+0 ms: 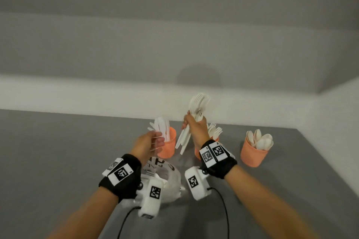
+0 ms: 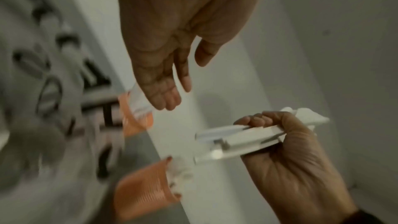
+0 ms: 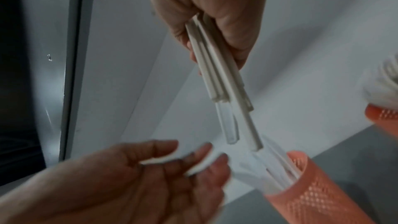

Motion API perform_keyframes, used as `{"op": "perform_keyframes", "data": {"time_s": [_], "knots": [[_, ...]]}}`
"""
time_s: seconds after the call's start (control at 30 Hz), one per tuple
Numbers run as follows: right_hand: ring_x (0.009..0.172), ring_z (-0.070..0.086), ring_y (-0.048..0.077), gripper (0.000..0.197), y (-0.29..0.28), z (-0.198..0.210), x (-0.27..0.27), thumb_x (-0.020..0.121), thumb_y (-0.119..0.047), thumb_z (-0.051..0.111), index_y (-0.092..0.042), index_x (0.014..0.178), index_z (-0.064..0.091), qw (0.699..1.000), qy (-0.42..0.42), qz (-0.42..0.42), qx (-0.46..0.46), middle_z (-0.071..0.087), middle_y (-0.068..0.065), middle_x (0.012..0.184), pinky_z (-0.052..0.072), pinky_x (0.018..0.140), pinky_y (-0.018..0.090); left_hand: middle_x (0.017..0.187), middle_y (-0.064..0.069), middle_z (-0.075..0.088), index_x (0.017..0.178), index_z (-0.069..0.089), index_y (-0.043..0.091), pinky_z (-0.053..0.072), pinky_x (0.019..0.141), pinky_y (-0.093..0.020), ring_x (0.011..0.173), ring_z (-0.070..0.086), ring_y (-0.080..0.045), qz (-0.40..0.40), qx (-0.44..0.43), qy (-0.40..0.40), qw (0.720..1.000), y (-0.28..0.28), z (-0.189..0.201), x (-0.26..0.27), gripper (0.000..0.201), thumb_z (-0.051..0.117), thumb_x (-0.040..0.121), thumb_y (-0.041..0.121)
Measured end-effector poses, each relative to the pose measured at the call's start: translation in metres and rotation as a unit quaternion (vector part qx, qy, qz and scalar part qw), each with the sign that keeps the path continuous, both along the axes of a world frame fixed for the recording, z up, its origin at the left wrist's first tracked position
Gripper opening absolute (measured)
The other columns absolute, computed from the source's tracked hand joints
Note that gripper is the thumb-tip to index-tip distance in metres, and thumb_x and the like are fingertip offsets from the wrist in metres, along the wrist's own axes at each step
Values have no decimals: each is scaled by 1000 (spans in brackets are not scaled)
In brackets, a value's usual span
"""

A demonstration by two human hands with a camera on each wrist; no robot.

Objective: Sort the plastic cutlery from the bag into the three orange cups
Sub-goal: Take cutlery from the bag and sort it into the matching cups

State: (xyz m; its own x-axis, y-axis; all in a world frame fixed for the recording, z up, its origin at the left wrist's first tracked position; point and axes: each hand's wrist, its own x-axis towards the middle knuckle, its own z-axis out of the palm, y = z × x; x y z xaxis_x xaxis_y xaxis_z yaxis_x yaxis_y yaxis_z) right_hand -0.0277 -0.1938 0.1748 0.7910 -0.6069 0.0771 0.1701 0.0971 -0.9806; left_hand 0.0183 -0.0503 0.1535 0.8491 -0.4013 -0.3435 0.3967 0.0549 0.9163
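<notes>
Forks sat bunched in my right hand, which gripped them mid-length above the cups; I saw tines pointing up and away, handles slanting down-left toward the knife cup. My left hand, fingers relaxed and holding nothing, hovered just beside that cup. The bag lay below my wrists.

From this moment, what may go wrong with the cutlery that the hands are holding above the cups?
1. The right hand grips a bundle of forks whose handles fan out unevenly below the fist; a loose one might slip onto the table.
2. The left hand, fingers relaxed, is close to the knife cup; a bump could tip it.
3. The bundle hangs between the knife cup and the fork cup, so forks may land among knives.
</notes>
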Motion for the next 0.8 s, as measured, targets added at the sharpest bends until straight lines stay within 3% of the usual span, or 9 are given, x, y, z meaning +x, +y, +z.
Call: {"op": "perform_keyframes", "data": {"time_s": [0.1,0.27,0.37,0.43,0.5,0.6,0.67,0.73,0.8], "knots": [[40,45,4,23,-14,6,-10,84,4,47,-17,75,51,999,-24,-31,13,47,-10,39,42,59,25,89,-19,58,92,51,0,48,70,-38,78,58,-29,-79,-50,153,984,-30,-12,-19,43,30,99,37],[49,50,10,8,-21,-15,-30,81,-3,59,-10,80,56,996,4,-86,-21,52,0,54,46,58,25,98,-21,56,121,45,-5,56,73,-38,87,57,-29,-123,-183,246,944,-79,-9,-53,58,26,98,44],[44,46,12,16,-27,-32,-39,78,3,56,-13,75,55,994,16,-104,18,48,-4,46,43,49,24,90,-13,65,107,59,4,50,77,-35,83,62,-23,-186,-135,183,956,-96,-4,-68,58,26,95,50],[34,38,8,20,-36,-32,-45,82,3,51,-14,73,52,993,16,-86,79,41,-7,38,34,41,19,62,-2,64,81,59,11,49,57,-24,57,61,-13,-212,-71,116,968,-102,-2,-71,58,24,93,56],[27,30,5,22,-46,-29,-51,86,0,44,-14,69,46,985,28,-31,169,34,-7,34,26,33,14,54,3,52,70,52,15,42,48,-18,48,51,-8,-218,-48,51,973,-104,0,-71,51,32,92,55],[23,29,4,26,-53,-25,-64,90,-11,35,-13,66,43,961,87,122,233,31,-8,31,26,28,15,62,3,54,82,57,13,42,61,-21,56,52,-8,-251,-45,-36,966,-106,2,-61,33,54,86,47],[25,32,3,21,-52,-25,-72,83,-9,38,-14,63,44,947,127,215,200,32,-8,31,33,31,16,69,-1,60,96,60,9,48,59,-21,61,58,-11,-274,-56,-71,957,-106,6,-55,35,67,78,38],[29,36,4,17,-49,-25,-79,71,-9,40,-16,57,48,925,150,304,170,35,-9,33,41,38,16,80,-6,65,92,64,7,52,62,-21,70,62,-15,-274,-76,-75,956,-105,12,-54,29,71,76,30],[34,42,6,23,-46,-24,-83,68,-10,40,-18,53,56,911,157,348,155,40,-7,36,46,45,18,75,-7,66,81,65,7,53,59,-20,67,63,-16,-244,-67,-107,962,-105,16,-58,8,66,80,15]]}}
